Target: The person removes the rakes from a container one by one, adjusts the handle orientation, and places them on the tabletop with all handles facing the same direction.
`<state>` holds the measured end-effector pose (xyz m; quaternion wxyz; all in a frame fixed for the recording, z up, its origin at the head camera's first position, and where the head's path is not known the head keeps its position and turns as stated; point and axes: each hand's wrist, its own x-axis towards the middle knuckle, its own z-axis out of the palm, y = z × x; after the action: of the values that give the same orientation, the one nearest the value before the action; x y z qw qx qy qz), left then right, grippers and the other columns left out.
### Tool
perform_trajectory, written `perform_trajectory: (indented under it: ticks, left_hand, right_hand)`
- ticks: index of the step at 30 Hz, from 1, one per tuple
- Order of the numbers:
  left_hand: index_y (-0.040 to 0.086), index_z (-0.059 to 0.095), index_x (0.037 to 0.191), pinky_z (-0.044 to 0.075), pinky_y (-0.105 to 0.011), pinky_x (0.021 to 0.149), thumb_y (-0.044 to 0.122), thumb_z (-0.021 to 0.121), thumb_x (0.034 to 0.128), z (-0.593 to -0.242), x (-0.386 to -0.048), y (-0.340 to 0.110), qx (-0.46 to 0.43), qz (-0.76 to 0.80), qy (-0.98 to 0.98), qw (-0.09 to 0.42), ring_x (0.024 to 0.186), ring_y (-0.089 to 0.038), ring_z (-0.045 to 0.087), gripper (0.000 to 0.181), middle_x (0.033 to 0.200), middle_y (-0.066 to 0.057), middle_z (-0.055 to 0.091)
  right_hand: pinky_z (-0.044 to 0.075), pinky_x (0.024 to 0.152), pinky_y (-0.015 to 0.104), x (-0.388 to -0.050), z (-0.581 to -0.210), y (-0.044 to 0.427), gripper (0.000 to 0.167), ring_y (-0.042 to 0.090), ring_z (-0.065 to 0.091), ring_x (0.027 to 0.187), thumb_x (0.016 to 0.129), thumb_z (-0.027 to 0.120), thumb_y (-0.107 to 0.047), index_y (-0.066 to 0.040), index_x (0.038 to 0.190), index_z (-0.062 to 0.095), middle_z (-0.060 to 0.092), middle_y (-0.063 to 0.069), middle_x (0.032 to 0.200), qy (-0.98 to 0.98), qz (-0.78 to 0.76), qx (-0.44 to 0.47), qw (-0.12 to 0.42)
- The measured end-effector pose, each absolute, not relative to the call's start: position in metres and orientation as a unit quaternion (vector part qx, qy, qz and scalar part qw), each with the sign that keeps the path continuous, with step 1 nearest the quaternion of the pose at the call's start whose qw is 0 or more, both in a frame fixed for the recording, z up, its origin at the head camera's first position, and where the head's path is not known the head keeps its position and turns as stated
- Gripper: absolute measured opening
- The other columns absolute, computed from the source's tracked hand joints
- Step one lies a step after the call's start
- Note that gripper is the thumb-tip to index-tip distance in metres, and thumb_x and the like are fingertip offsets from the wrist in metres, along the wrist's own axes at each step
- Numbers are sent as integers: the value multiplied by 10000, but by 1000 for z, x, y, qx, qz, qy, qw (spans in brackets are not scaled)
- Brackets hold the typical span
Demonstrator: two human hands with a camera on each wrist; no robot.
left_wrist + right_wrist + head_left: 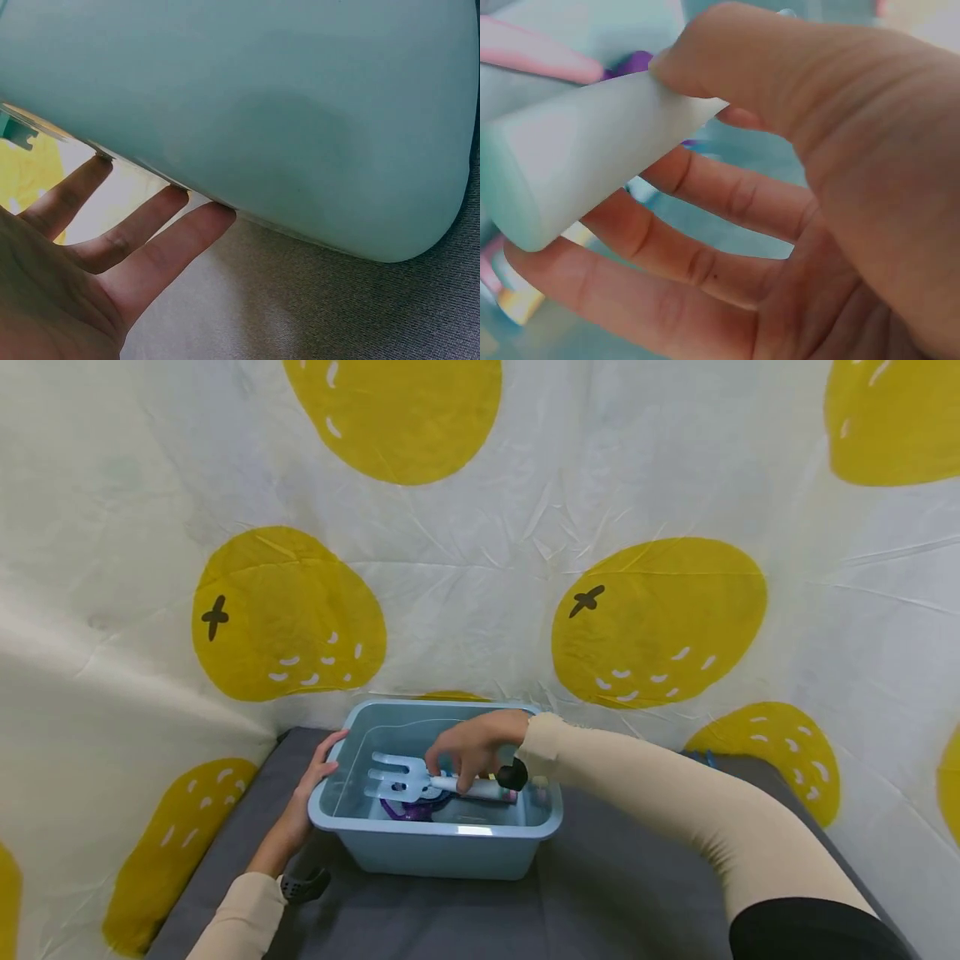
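A light blue toy fork [405,778] with a pale handle [592,150] is in the blue plastic bin [435,828], its prongs toward the bin's left side. My right hand [480,745] holds that handle between thumb and fingers, as the right wrist view [727,202] also shows. My left hand [306,793] rests with extended fingertips against the bin's left rim; in the left wrist view the fingers [161,244] touch the bin's edge [300,150]. Beneath the fork lies a purple item [414,811], and a pink handle [540,49] shows beside the pale one.
The bin stands on a dark grey cloth surface [600,877]. Behind it hangs a white sheet [465,627] with yellow fruit shapes. Near the bin's right end, inside, is a small clear item [540,787]. A blue thing [710,758] lies at the surface's back right.
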<state>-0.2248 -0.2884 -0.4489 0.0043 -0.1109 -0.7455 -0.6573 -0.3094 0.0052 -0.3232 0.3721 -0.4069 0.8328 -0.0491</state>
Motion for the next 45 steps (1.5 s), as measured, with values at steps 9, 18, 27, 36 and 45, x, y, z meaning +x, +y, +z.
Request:
perform_trajectory:
  ticks: [9,18,27,36,45]
  left_hand:
    - [244,192,1627,219,-613,1099,339,289,1075,-444,-225,-291,-113,-648,-753,6,1392,-388,236,568,1662,-109,103]
    - [232,174,1630,198,-635,1094,335,286,1081,-444,-222,-293,-116,-648,-753,1,1407,-395,197,570,1662,-101,74]
    - [239,163,1630,184,-639,1097,345,286,1081,-446,-221,-293,-111,-650,-751,-9,1418,-405,166,572,1664,-94,52]
    - [259,153,1632,230,-589,1081,362,266,1085,-447,-220,-294,-113,-647,-754,-17,1395,-377,190,568,1659,-81,53]
    - [268,163,1624,267,-535,1063,376,265,1084,-446,-220,-293,-113,-648,-753,-21,1376,-367,220,560,1653,-83,61]
  right_hand:
    - [596,628,469,-306,-253,54,451,307,683,738,988,669,-151,-202,1403,500,643,102,1027,845,-103,-417,318]
    - [601,621,431,-308,-228,124,427,260,714,794,973,702,-169,-193,1359,519,663,131,1108,876,-171,-344,291]
    - [596,602,448,-306,-247,193,467,260,686,905,968,711,-145,-120,1391,515,663,153,1108,890,-221,-302,260]
    - [593,617,500,-303,-291,267,466,301,673,836,970,719,-163,-97,1381,509,631,180,1104,890,-308,-230,243]
    - [569,545,514,-290,-361,327,461,349,649,833,963,725,-132,-19,1358,516,619,222,1143,881,-394,-181,188]
